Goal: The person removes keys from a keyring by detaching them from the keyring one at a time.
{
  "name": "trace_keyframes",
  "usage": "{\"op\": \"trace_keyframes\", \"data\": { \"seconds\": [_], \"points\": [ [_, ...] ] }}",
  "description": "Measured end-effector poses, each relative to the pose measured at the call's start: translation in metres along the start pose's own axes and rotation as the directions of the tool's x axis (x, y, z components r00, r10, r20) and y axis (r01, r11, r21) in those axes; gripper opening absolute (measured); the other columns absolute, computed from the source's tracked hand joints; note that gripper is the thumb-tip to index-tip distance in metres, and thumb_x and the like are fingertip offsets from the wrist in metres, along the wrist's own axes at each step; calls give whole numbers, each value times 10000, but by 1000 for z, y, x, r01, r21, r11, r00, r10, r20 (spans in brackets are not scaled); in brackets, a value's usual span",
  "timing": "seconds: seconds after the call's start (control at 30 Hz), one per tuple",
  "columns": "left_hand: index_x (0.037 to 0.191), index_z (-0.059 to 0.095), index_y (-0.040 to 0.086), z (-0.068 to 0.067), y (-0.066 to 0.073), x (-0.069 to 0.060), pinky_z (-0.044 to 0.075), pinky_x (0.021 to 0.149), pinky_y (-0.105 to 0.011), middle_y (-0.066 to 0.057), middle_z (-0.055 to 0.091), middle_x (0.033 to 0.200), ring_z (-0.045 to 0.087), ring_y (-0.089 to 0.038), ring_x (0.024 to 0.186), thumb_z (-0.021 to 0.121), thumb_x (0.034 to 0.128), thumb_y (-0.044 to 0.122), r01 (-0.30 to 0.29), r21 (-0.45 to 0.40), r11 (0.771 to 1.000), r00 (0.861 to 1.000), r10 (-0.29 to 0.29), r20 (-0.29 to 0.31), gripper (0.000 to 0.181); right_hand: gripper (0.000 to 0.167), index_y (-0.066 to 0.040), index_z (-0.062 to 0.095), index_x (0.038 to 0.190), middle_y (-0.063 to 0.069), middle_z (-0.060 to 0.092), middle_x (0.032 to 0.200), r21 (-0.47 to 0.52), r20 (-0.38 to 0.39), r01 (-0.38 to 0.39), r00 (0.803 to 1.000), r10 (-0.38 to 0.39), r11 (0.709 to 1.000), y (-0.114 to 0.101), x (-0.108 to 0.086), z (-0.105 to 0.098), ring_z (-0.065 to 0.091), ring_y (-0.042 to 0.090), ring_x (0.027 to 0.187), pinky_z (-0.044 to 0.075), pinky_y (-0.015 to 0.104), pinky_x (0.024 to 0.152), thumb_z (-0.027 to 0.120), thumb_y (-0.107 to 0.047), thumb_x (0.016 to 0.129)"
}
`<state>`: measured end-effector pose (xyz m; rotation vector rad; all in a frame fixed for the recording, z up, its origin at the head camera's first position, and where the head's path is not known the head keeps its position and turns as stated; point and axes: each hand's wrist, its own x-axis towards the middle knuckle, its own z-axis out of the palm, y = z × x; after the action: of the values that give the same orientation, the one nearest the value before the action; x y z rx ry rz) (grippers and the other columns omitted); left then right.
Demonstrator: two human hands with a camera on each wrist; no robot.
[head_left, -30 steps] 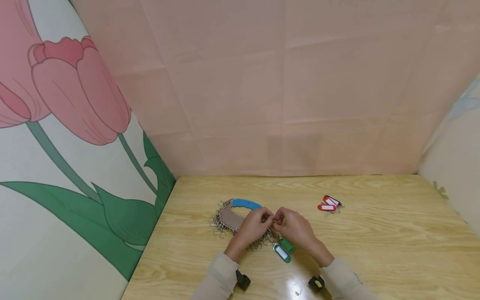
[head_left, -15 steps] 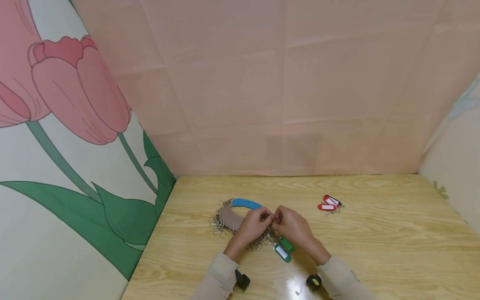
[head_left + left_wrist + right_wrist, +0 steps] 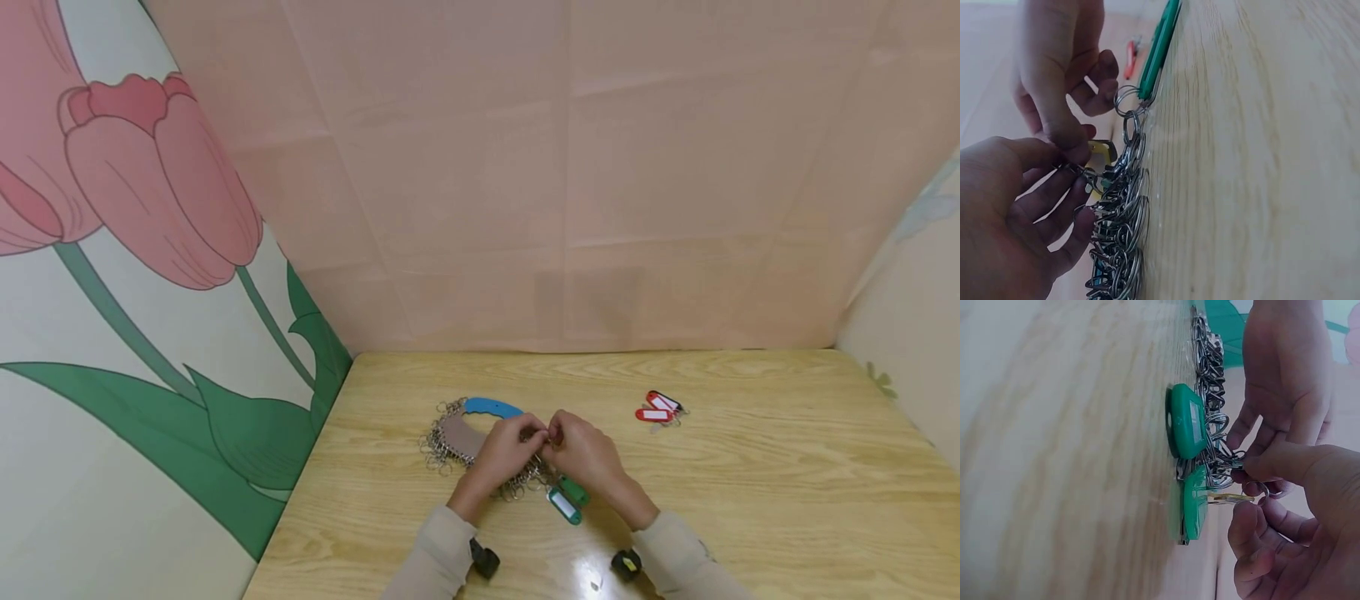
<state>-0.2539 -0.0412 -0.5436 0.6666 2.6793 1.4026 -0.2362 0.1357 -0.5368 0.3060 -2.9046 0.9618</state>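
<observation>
A curved holder [image 3: 459, 435] with a blue handle [image 3: 491, 407] and a fringe of metal rings [image 3: 1124, 231] lies under the left hand [image 3: 508, 454]. That hand's fingertips pinch a small metal clasp at the fringe. The right hand [image 3: 588, 454] meets it fingertip to fingertip, pinching a thin split ring [image 3: 1264, 489]. Beside this ring is a yellow tag [image 3: 1097, 157], seen edge-on in the right wrist view. Two green tags [image 3: 564, 505] [image 3: 1195, 503] hang off the fringe's near end onto the table. Fingers partly hide where ring and clasp meet.
Red tags [image 3: 654, 414] and a black-edged one lie in a small pile at the back right of the wooden table [image 3: 787, 467]. A pink cloth [image 3: 465, 208] hangs behind it, and a tulip-printed panel [image 3: 150, 192] stands at the left.
The right hand and wrist have shifted slightly left and turned a little. The left hand stays almost in place, and both keep their pinch.
</observation>
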Motion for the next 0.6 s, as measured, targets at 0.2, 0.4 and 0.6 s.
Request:
{"op": "trace_keyframes", "data": {
  "seconds": [0.2, 0.4, 0.6],
  "points": [
    [1081, 790, 154, -1, -4, 0, 516, 739, -185, 8, 798, 1033, 606, 38, 805, 653, 1078, 237, -3, -14, 1000, 1000, 4, 7, 161, 221, -142, 624, 899, -34, 595, 770, -7, -9, 10, 1000, -10, 1000, 0, 0, 1, 524, 127, 630, 410, 307, 534, 837, -172, 849],
    [1096, 795, 164, -2, -5, 1, 527, 753, -189, 11, 800, 1047, 626, 38, 823, 652, 1081, 255, 8, -14, 1000, 1000, -7, 18, 171, 242, -146, 601, 887, -32, 559, 760, -27, -4, 8, 1000, -8, 1000, -1, 1, 3, 510, 137, 616, 392, 310, 524, 836, -184, 846],
    [1076, 802, 149, -3, -5, 0, 529, 742, -199, -9, 802, 1027, 632, 9, 806, 672, 1069, 232, 5, -27, 1000, 1000, -5, 5, 155, 255, -145, 604, 903, -28, 566, 779, -25, 2, -3, 1000, 3, 1000, -1, 3, 4, 515, 141, 618, 395, 315, 529, 848, -189, 845]
  ]
}}
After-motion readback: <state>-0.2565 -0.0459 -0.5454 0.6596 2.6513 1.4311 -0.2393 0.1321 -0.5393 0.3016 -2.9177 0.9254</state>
